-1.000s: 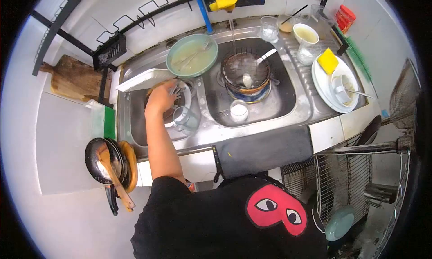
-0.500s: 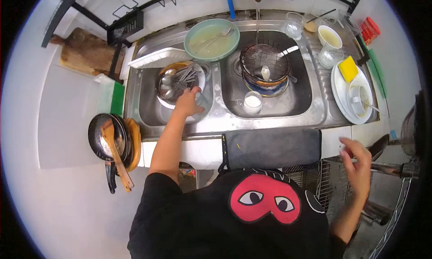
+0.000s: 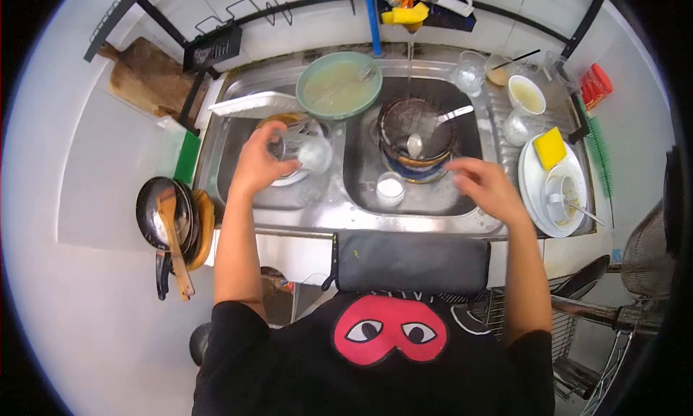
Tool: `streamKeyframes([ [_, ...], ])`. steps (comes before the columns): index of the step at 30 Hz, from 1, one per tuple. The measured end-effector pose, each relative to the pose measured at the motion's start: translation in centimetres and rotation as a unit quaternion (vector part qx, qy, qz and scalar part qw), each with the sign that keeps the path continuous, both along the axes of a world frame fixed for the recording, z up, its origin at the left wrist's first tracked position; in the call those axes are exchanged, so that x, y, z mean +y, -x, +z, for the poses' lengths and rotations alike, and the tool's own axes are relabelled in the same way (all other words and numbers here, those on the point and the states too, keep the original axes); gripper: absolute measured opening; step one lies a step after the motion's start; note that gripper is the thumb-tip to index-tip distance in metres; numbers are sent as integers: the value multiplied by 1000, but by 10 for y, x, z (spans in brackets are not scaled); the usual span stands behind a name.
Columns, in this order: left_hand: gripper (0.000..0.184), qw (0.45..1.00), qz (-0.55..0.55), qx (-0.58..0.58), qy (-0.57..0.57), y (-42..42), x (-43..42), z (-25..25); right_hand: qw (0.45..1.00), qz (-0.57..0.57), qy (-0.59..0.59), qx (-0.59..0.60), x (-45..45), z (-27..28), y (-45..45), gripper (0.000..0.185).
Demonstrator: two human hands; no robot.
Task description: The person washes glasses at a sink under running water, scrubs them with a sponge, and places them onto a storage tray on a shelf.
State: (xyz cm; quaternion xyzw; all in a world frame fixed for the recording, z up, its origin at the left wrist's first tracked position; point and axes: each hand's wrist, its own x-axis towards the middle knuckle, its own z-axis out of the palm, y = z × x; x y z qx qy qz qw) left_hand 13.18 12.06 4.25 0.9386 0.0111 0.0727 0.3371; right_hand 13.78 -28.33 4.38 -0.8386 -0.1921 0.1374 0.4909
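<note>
My left hand (image 3: 261, 163) is closed around a clear drinking glass (image 3: 312, 153), tilted on its side above the left sink basin. Under the glass, a white plate with metal cutlery (image 3: 303, 127) on it is partly hidden. My right hand (image 3: 487, 188) hovers at the front right of the right basin, its fingers loosely bent and apart with nothing in them. Closest to it are a stack of bowls with a wire rack (image 3: 397, 120) on top and a blue-rimmed plate (image 3: 426, 174) underneath. A glass of white liquid (image 3: 390, 190) stands in that basin.
A green bowl of cloudy water (image 3: 339, 66) straddles the divider at the back. From the yellow-ended tap (image 3: 406, 14) water runs into the right basin. White plates (image 3: 530, 181), a cup (image 3: 559, 188) and a yellow sponge (image 3: 550, 149) occupy the right drainboard. Pans (image 3: 151, 206) hang at left.
My left hand has lifted the glass from the left basin and tipped it sideways. My right hand has come from the lower right to over the right basin. The view has shifted slightly.
</note>
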Motion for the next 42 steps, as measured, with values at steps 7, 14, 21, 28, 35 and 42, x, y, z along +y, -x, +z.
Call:
streamKeyframes([
  [7, 79, 789, 48, 83, 607, -108, -95, -43, 892, -92, -334, 292, 62, -73, -122, 62],
  [14, 68, 598, 145, 74, 785, -158, -202, -116, 902, -301, -268, 156, 91, -101, -209, 57],
  [21, 44, 497, 5, 133, 858, -152, -196, -142, 867, -289, -352, 201, 93, -77, -207, 45],
  [28, 65, 705, -76, 168, 684, -165, -188, -132, 958, -151, -205, 128, 84, -47, -206, 36],
  [35, 45, 657, -78, 41, 748, -213, -191, -98, 937, -180, -298, -17, 68, -80, -210, 30],
  [42, 27, 712, -22, -42, 701, -226, -207, -86, 919, -217, -323, -67, 65, -93, -220, 29],
])
